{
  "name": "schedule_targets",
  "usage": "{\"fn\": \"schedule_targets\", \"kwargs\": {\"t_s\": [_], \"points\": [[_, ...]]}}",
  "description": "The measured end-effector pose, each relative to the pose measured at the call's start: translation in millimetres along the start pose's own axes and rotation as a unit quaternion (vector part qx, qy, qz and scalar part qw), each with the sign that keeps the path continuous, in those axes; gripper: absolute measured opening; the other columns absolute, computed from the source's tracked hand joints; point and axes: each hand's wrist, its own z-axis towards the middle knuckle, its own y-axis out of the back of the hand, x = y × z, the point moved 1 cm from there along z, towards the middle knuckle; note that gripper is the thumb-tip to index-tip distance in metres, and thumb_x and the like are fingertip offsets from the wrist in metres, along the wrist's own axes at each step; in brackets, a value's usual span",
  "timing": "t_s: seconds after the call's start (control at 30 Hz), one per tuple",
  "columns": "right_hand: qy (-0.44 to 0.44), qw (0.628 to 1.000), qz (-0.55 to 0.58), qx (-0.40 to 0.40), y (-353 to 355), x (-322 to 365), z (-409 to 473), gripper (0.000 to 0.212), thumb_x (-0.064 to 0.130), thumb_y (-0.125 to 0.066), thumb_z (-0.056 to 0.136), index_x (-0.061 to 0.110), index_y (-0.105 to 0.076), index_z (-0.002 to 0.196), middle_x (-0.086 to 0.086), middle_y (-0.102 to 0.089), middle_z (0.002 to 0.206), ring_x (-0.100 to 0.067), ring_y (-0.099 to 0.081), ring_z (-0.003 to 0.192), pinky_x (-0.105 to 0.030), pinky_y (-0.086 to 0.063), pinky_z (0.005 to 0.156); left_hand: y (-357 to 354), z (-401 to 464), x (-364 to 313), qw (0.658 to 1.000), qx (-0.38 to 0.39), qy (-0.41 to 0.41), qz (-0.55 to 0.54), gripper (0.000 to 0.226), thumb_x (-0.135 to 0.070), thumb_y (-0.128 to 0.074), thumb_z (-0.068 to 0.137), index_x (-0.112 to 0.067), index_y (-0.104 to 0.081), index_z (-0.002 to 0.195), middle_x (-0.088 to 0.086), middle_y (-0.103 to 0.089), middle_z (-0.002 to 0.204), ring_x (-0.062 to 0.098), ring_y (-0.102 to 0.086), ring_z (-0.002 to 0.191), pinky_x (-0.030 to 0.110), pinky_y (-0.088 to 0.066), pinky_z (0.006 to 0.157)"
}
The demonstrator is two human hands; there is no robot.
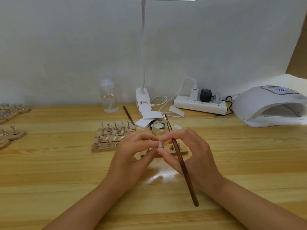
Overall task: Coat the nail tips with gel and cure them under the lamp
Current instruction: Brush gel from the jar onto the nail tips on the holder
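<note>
Both my hands meet over the middle of the wooden table (66,171). My left hand (132,156) and my right hand (187,153) pinch a small pale nail tip (160,144) between their fingertips. A long brown brush (181,161) also lies held in my right hand, its bristle end pointing away from me. Under my hands sits a wooden strip (182,151) with metal nail stands. Just behind stands an open glass gel jar (159,126). The white curing lamp (269,105) sits at the far right, its opening facing me.
A wooden rack of several nail tips (111,135) stands left of my hands. More racks (11,133) lie at the left edge. A clear bottle (108,97), a clip desk lamp (143,100), a second brush (128,114), white pads (142,123) and a power strip (201,104) line the back.
</note>
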Motion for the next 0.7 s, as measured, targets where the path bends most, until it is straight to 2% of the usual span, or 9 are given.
{"fn": "schedule_targets", "kwargs": {"t_s": [0.1, 0.2, 0.33, 0.47, 0.53, 0.6, 0.7], "points": [[-0.003, 1.0, 0.002, -0.001, -0.3, 1.9, 0.9, 0.024, 0.027, -0.065, 0.077, 0.021, -0.054, 0.098, -0.001, -0.065, 0.086, -0.008, -0.058, 0.078, -0.026, -0.05, 0.071, 1.7, 0.4, -1.3, 0.999, -0.005, 0.022, -0.036, 0.016, -0.025, -0.071, 0.074, -0.026, -0.069, 0.089, -0.014, -0.068, 0.09, 0.003, -0.059, 0.09, 0.033, -0.048, 0.082], [-0.015, 1.0, 0.001, 0.0, 0.2, 2.7, 1.7, 0.027, 0.029, -0.065, 0.076, 0.011, -0.063, 0.095, -0.001, -0.064, 0.086, -0.008, -0.057, 0.078, -0.026, -0.05, 0.07, 3.7, 0.6, -2.6, 0.998, -0.014, 0.037, -0.042, 0.018, -0.022, -0.073, 0.072, -0.03, -0.068, 0.087, -0.016, -0.068, 0.092, 0.0, -0.061, 0.088, 0.021, -0.046, 0.08], [-0.063, 0.997, 0.01, -0.031, 5.1, 0.2, 5.1, 0.027, 0.032, -0.059, 0.081, 0.013, -0.063, 0.099, 0.002, -0.067, 0.089, -0.008, -0.061, 0.078, -0.025, -0.05, 0.072, 4.6, 0.8, -1.2, 0.996, -0.056, 0.061, -0.03, 0.022, -0.011, -0.073, 0.075, -0.03, -0.069, 0.086, -0.017, -0.068, 0.088, 0.008, -0.062, 0.078, 0.031, -0.049, 0.071], [-0.116, 0.986, 0.09, -0.08, 10.9, -3.4, 15.3, 0.025, 0.031, -0.052, 0.086, 0.013, -0.065, 0.097, 0.006, -0.069, 0.083, 0.007, -0.062, 0.072, -0.009, -0.047, 0.067, 5.1, 2.2, -0.8, 0.994, -0.073, 0.075, -0.019, 0.03, -0.006, -0.071, 0.073, -0.034, -0.067, 0.084, -0.014, -0.067, 0.084, 0.012, -0.057, 0.073, 0.024, -0.046, 0.067], [-0.16, 0.976, 0.123, -0.084, 13.7, -5.3, 25.1, 0.028, 0.035, -0.051, 0.084, 0.015, -0.067, 0.094, 0.013, -0.065, 0.067, 0.007, -0.061, 0.063, -0.006, -0.045, 0.062, 5.3, 2.5, -0.5, 0.994, -0.073, 0.074, -0.018, 0.031, -0.005, -0.071, 0.073, -0.034, -0.067, 0.083, -0.014, -0.067, 0.079, 0.008, -0.056, 0.073, 0.017, -0.044, 0.065], [-0.214, 0.969, 0.107, -0.065, 16.3, -9.5, 38.1, 0.027, 0.043, -0.049, 0.082, 0.024, -0.068, 0.088, 0.017, -0.057, 0.051, 0.003, -0.056, 0.056, -0.009, -0.044, 0.059, 5.8, 2.7, 0.0, 0.994, -0.075, 0.074, -0.013, 0.033, -0.005, -0.071, 0.073, -0.037, -0.066, 0.082, -0.016, -0.066, 0.075, 0.008, -0.055, 0.073, 0.014, -0.042, 0.065], [-0.273, 0.96, 0.055, 0.014, 18.4, -25.1, 57.8, 0.02, 0.03, -0.052, 0.091, 0.024, -0.071, 0.089, 0.02, -0.058, 0.055, 0.009, -0.053, 0.059, -0.004, -0.039, 0.059, 5.5, 2.9, 0.1, 0.994, -0.08, 0.071, 0.001, 0.034, -0.004, -0.07, 0.074, -0.037, -0.063, 0.081, -0.017, -0.064, 0.076, 0.007, -0.053, 0.074, 0.017, -0.043, 0.068]]}}
